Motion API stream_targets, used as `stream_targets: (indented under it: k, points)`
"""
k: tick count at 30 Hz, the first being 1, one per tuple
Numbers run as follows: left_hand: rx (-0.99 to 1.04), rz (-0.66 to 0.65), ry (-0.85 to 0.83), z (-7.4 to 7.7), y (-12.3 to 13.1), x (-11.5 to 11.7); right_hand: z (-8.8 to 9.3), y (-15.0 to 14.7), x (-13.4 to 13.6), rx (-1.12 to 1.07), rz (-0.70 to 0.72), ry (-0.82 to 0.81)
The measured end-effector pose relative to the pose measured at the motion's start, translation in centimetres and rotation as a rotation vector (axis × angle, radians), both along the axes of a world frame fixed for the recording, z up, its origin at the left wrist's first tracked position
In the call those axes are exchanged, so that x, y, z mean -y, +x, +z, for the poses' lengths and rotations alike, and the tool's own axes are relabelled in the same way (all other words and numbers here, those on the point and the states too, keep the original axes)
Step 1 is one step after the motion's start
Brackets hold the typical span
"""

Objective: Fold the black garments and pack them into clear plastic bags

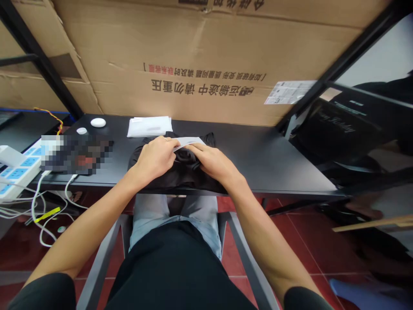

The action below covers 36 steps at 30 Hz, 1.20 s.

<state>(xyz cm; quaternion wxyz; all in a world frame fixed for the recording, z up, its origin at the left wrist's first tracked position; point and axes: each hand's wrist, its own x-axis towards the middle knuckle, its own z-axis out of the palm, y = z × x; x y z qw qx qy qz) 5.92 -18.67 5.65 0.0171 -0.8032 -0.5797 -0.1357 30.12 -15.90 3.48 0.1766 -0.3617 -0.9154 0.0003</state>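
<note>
My left hand point(158, 157) is closed, with thumb and fingers pinching the left end of a thin white sheet point(191, 141), which may be paper or a flat plastic bag. My right hand point(213, 160) has its fingers bent over the sheet's near edge, gripping it close to the left fingertips; its thumb is hidden. Both hands rest over a crumpled black cloth item point(180, 178), perhaps a garment, spread at the front edge of the black table point(258, 159). Behind the left hand lies a small stack of white sheets or sleeves point(150, 126).
A large cardboard box point(206, 51) stands upright along the table's back. To the left are a white power strip point(24, 165), cables, a blurred-out object point(77, 155) and a white oval object point(98, 122). Black frame posts flank the table; a dark bag point(338, 125) is at right.
</note>
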Motion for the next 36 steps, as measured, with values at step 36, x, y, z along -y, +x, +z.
stream_targets:
  k: [36]
  points:
    - [0.852, -0.010, -0.547, -3.8, -4.6, 1.3, -1.2, -3.5, 0.4, 0.027, 0.302, 0.451]
